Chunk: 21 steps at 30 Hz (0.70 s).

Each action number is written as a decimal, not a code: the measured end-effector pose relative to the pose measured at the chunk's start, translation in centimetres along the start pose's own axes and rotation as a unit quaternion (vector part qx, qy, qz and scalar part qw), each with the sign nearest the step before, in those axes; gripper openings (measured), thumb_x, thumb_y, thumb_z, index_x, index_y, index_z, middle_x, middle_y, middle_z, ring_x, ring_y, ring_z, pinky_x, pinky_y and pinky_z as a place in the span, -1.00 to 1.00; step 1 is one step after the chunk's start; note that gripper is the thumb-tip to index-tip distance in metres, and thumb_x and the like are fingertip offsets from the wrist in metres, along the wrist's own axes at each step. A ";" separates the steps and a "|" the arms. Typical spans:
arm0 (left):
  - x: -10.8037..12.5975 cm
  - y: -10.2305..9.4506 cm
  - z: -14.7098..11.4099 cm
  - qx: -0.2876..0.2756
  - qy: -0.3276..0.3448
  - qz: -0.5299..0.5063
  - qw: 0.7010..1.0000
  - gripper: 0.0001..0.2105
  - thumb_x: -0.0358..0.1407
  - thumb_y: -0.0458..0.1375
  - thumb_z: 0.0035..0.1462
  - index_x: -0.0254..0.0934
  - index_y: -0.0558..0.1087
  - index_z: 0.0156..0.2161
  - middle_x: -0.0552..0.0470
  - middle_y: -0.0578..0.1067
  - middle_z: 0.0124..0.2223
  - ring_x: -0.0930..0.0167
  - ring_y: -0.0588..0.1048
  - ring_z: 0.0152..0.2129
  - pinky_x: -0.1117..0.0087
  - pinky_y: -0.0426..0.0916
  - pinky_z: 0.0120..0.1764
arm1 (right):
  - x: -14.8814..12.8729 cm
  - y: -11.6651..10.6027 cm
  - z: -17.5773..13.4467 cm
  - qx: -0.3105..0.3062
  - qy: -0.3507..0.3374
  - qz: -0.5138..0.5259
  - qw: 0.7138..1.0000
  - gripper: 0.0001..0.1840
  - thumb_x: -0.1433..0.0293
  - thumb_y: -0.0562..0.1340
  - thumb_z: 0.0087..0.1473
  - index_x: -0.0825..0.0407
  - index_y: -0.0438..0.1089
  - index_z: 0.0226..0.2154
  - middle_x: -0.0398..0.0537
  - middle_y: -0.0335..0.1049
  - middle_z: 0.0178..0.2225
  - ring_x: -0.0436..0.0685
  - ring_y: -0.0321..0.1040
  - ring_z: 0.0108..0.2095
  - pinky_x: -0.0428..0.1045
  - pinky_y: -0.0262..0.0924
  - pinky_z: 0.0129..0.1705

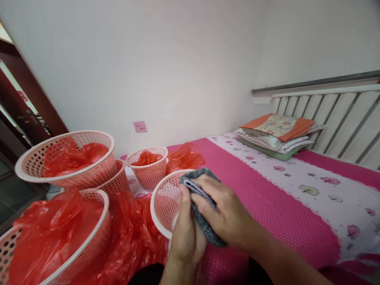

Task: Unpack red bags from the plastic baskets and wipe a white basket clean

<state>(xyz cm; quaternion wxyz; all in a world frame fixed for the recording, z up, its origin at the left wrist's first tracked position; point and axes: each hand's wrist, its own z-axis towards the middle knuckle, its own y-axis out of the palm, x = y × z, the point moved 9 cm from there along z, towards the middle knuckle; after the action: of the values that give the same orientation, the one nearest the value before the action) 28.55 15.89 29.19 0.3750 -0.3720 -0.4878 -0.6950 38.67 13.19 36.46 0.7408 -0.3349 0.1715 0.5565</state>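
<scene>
Pale pink mesh basket [163, 209], round, one, the landmark for this entry, beside a magenta dotted bed cover [246, 194]; grey knitted cloth [208, 229], one, folded, lavender layer showing, held in the air at the basket's right side and overlapping its rim in view, contact not discernible; left hand [186, 233], one, right of the basket, gripping the cloth with the thumb along its edge; right hand [228, 206], one, farther right of the basket, closed on the cloth with fingers bent; small mesh basket [151, 176], one, behind the landmark basket, red plastic inside; red plastic bag [185, 158], one, behind the basket, crumpled; red plastic sheeting [133, 229], loose, just left of the basket; wide basket [97, 168], one, well to the basket's left, holding red plastic, set above another basket [118, 184]; folded textiles [276, 132], one stack, well to the basket's right, orange-edged piece on top
</scene>
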 end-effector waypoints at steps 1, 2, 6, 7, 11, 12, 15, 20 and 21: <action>-0.8 0.1 0.0 0.017 -0.024 -0.076 0.997 -0.42 0.25 0.17 0.18 -0.17 0.62 0.00 -0.07 0.65 0.06 0.16 0.54 0.12 0.18 0.37 0.23 | -0.5 1.1 -0.2 -0.043 -0.014 -0.019 0.999 -0.73 0.39 0.23 0.28 -0.08 0.52 0.01 -0.04 0.58 -0.07 0.16 0.50 -0.09 0.06 0.39 -0.01; -1.4 -0.1 0.1 0.039 -0.042 -0.137 0.989 -0.43 0.25 0.17 0.17 -0.17 0.63 -0.03 -0.06 0.66 0.02 0.16 0.56 0.10 0.18 0.38 0.22 | -0.7 1.9 -0.5 -0.078 -0.018 -0.035 0.996 -0.70 0.39 0.27 0.25 -0.08 0.50 0.04 -0.01 0.56 -0.02 0.19 0.50 -0.04 0.08 0.39 0.04; -1.5 -1.2 0.9 0.065 -0.060 -0.221 0.971 -0.44 0.24 0.15 0.19 -0.21 0.62 -0.04 -0.09 0.68 -0.01 0.14 0.56 0.12 0.14 0.40 0.22 | -0.3 2.5 -1.8 -0.144 -0.004 -0.040 0.989 -0.48 0.37 0.36 0.21 -0.09 0.39 0.21 0.05 0.47 0.17 0.25 0.41 0.16 0.13 0.33 0.21; -1.3 -1.2 1.0 0.056 -0.056 -0.221 0.972 -0.38 0.28 0.13 0.18 -0.23 0.61 -0.03 -0.12 0.67 0.01 0.11 0.54 0.14 0.11 0.40 0.23 | -0.1 2.3 -2.0 -0.144 -0.001 -0.035 0.989 -0.51 0.37 0.33 0.25 -0.09 0.38 0.22 0.04 0.47 0.16 0.23 0.41 0.17 0.12 0.33 0.21; -1.4 -0.4 1.3 0.009 -0.048 -0.218 0.975 -0.21 0.41 0.14 0.02 -0.28 0.59 0.00 -0.21 0.63 0.09 0.03 0.49 0.19 0.03 0.36 0.26 | 1.0 1.3 -2.3 -0.102 0.019 -0.041 0.994 -0.62 0.40 0.30 0.28 -0.10 0.45 0.14 0.01 0.51 0.05 0.20 0.44 0.08 0.10 0.36 0.14; -1.6 -0.4 1.3 0.009 -0.048 -0.218 0.975 -0.21 0.41 0.17 0.00 -0.28 0.60 0.00 -0.20 0.63 0.08 0.02 0.49 0.19 0.03 0.35 0.26 | 1.3 1.1 -2.4 -0.095 0.026 -0.043 0.994 -0.59 0.42 0.33 0.24 -0.10 0.45 0.13 0.00 0.51 0.06 0.21 0.44 0.08 0.10 0.36 0.14; -2.2 -0.7 1.3 0.036 -0.036 -0.218 0.975 -0.29 0.35 0.23 0.01 -0.24 0.61 -0.02 -0.15 0.67 0.01 0.04 0.51 0.17 0.02 0.35 0.26 | 1.6 1.0 -2.6 -0.106 0.042 -0.036 0.993 -0.49 0.45 0.36 0.20 -0.13 0.43 0.18 -0.01 0.51 0.10 0.22 0.43 0.12 0.12 0.34 0.19; -2.0 -1.0 1.1 0.059 -0.010 -0.213 0.975 -0.53 0.14 0.32 0.09 -0.22 0.63 -0.12 -0.08 0.70 -0.10 0.10 0.55 0.13 0.08 0.37 0.26 | 0.9 1.0 -3.2 -0.151 0.028 -0.013 0.988 -0.55 0.44 0.14 0.36 -0.17 0.43 0.23 -0.03 0.53 0.13 0.17 0.46 0.13 0.09 0.35 0.19; -2.1 -0.9 1.0 0.056 -0.015 -0.205 0.977 -0.58 0.08 0.33 0.09 -0.23 0.63 -0.14 -0.08 0.70 -0.11 0.10 0.55 0.13 0.09 0.38 0.26 | 0.8 0.8 -3.2 -0.148 0.022 -0.015 0.989 -0.55 0.44 0.12 0.37 -0.17 0.44 0.22 -0.03 0.53 0.13 0.16 0.47 0.11 0.08 0.36 0.18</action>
<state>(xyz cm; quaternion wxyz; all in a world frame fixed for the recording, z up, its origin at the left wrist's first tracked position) 28.81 17.44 27.27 0.2375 -0.2525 -0.5975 -0.7230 38.53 11.64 33.41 0.6875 -0.4556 0.0986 0.5568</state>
